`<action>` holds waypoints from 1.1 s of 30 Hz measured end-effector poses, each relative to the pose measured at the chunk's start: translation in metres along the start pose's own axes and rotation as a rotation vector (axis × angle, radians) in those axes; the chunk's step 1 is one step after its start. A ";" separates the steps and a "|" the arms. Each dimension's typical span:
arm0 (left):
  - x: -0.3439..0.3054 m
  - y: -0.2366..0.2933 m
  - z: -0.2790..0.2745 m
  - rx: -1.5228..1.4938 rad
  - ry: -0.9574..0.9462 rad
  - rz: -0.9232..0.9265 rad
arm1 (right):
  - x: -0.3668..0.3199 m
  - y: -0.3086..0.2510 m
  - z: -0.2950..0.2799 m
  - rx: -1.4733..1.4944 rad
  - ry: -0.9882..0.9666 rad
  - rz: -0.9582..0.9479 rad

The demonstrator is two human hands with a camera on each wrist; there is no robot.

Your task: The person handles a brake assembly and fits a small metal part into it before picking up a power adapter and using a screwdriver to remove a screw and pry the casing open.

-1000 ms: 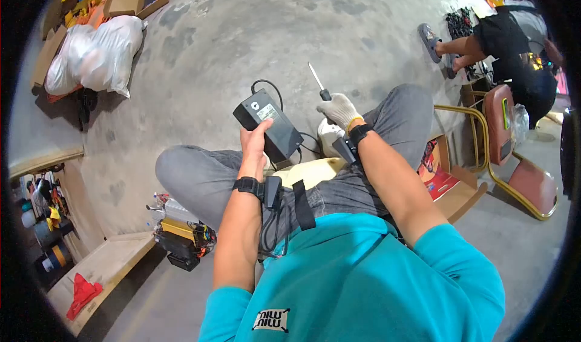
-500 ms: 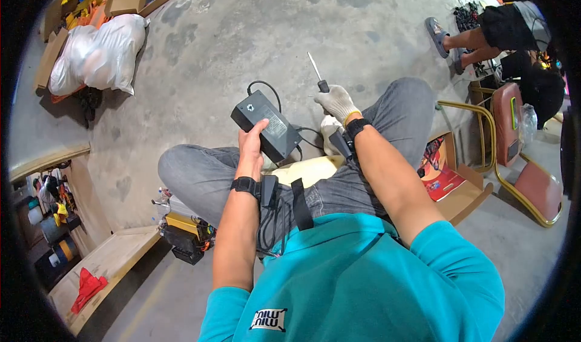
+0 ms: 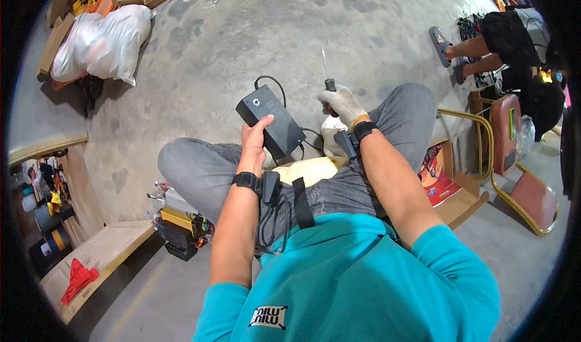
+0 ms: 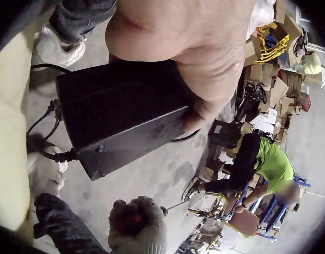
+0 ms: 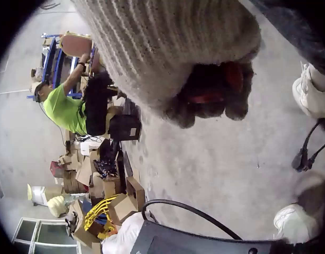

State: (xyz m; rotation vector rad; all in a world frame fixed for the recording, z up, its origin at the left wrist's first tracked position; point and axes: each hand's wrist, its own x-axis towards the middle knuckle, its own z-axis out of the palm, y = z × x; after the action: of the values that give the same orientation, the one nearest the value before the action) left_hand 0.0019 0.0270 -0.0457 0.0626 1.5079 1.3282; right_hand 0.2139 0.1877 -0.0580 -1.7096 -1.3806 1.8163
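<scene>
My bare left hand (image 3: 253, 141) grips a black box-shaped power adapter (image 3: 279, 127) by its near left side, thumb on the top face. Cables leave the adapter at both ends; a black cord (image 3: 279, 83) loops off its far end. In the left wrist view small screws show on the adapter's end (image 4: 101, 159). My right hand (image 3: 345, 106), in a knitted white glove, holds a screwdriver (image 3: 330, 85) by its handle, the blade pointing up and away over the floor. Red and black of the handle (image 5: 215, 90) show inside the curled glove in the right wrist view. The two hands are apart.
I sit with bent legs on a pale yellow seat (image 3: 308, 169). A wooden bench (image 3: 109, 257) and a bundle of equipment (image 3: 181, 227) are at left. An open cardboard box (image 3: 457, 190) and a folding chair (image 3: 532, 200) stand at right. White bags (image 3: 106, 45) lie far left.
The screwdriver has swung more upright, and the right hand has shifted slightly right. The adapter has tilted a little in the left hand, its label now harder to see.
</scene>
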 end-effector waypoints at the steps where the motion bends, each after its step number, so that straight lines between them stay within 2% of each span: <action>1: 0.001 0.001 0.001 -0.025 -0.040 0.004 | -0.001 0.002 0.004 0.000 -0.094 0.001; 2: 0.001 0.001 0.000 -0.050 -0.077 0.007 | -0.003 0.004 0.008 -0.002 -0.189 0.004; 5: -0.006 0.009 0.006 -0.088 -0.105 -0.003 | -0.030 -0.016 0.022 -0.015 -0.317 0.007; 7: -0.010 0.014 0.007 -0.072 -0.130 -0.010 | -0.046 -0.027 0.028 0.059 -0.386 0.047; 10: -0.007 0.017 0.004 -0.111 -0.272 -0.032 | -0.052 -0.027 0.032 0.226 -0.504 0.055; 13: -0.008 0.018 0.005 -0.162 -0.307 -0.030 | -0.050 -0.023 0.035 0.388 -0.540 0.094; 20: 0.001 0.012 0.001 -0.244 -0.360 -0.005 | -0.060 -0.030 0.035 0.402 -0.586 0.045; 23: 0.003 0.008 0.003 -0.208 -0.319 0.015 | -0.063 -0.032 0.035 0.339 -0.590 -0.063; 25: -0.001 0.013 0.004 -0.273 -0.362 0.010 | -0.064 -0.035 0.034 0.436 -0.581 -0.087; 28: -0.006 0.021 0.003 -0.322 -0.463 -0.073 | -0.062 -0.036 0.033 0.433 -0.543 -0.073; 33: -0.017 0.017 0.011 -0.210 -0.466 -0.074 | -0.058 -0.041 0.030 0.429 -0.531 -0.058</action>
State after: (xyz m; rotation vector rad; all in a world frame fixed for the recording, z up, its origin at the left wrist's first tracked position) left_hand 0.0071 0.0297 -0.0198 0.1681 0.9665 1.2969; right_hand 0.1861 0.1511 0.0040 -1.0050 -1.0701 2.4212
